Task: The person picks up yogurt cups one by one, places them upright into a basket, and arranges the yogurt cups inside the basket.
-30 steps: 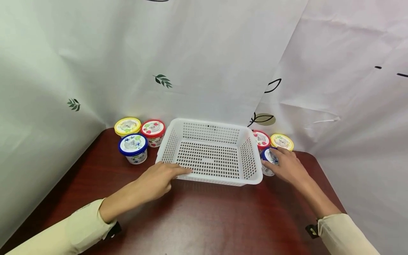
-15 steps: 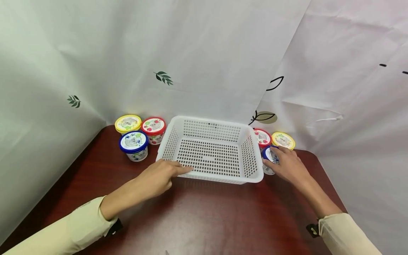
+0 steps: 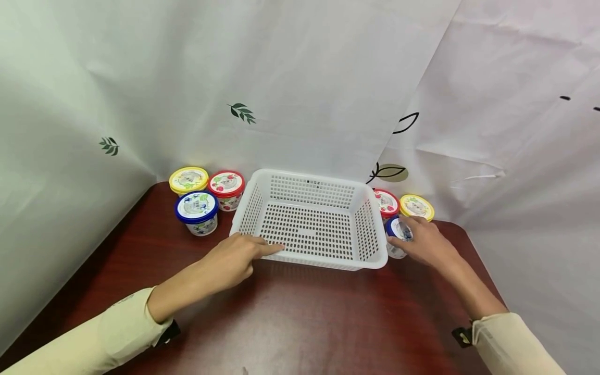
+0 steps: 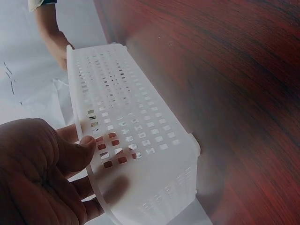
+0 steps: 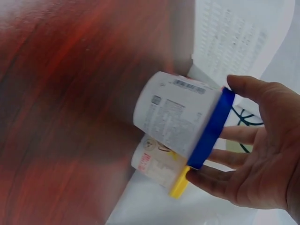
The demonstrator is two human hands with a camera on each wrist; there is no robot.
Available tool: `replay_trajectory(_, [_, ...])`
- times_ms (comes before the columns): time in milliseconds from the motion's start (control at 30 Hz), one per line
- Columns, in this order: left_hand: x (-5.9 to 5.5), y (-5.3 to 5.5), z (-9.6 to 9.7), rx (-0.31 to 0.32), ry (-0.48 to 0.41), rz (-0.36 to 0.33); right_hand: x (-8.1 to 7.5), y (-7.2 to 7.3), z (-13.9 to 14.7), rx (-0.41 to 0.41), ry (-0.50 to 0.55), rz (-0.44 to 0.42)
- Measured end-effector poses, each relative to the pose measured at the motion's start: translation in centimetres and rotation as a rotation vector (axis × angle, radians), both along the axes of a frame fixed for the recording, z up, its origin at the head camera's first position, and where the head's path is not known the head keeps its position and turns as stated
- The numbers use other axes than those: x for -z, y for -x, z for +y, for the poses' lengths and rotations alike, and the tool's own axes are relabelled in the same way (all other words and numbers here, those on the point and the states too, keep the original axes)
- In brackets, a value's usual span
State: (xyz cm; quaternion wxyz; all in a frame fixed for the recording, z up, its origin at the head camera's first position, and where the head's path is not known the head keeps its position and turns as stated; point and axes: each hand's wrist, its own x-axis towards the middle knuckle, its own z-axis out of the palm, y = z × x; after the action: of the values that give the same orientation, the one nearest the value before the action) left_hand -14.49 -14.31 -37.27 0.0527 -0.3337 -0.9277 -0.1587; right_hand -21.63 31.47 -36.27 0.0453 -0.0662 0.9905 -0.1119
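My left hand [image 3: 228, 263] holds the near left rim of a white perforated plastic basket [image 3: 328, 262]. In the left wrist view its thumb presses the outer wall, with the other fingers behind the rim. To the right of the basket, my right hand [image 3: 428, 244] grips the blue lid of a printed tub [image 5: 180, 115]. Seen from the right wrist, the thumb is at one side of that lid and the fingers reach round the other. Close behind stand a yellow-lidded tub [image 3: 416, 207] and a red-lidded tub [image 3: 386, 202], both partly hidden.
Left of the basket is a cluster of tubs with yellow [image 3: 188, 179], red [image 3: 227, 183] and blue [image 3: 197, 207] lids. The dark red wooden table [image 3: 300, 323] runs back to a white patterned curtain [image 3: 300, 94], which also encloses both sides.
The head view has shifted slightly. At the blue-lidded tub on the right, my right hand has moved only a little and the lid looks slightly more tilted. My left hand stays on the basket rim.
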Motion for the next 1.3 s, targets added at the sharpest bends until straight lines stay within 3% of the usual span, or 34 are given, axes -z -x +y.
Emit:
replay_trajectory(367, [-0.2, -0.2, 0.1, -0.004, 0.003, -0.004, -1.8, 1.1, 0.4, 0.013, -0.008, -0.134])
replay_trajectory(500, [-0.1, -0.2, 0.3, -0.004, 0.011, 0.001, -2.5, 1.7, 0.6, -0.019, -0.029, -0.182])
replay_trajectory(867, [0.0, -0.3, 0.2, -0.006, 0.007, 0.009, -3.4, 3.1, 0.7, -0.129, -0.025, -0.238])
replay_trajectory(1300, [-0.1, -0.3, 0.3, -0.007, 0.007, 0.006, -4.1, 3.4, 0.2, -0.154, -0.064, -0.297])
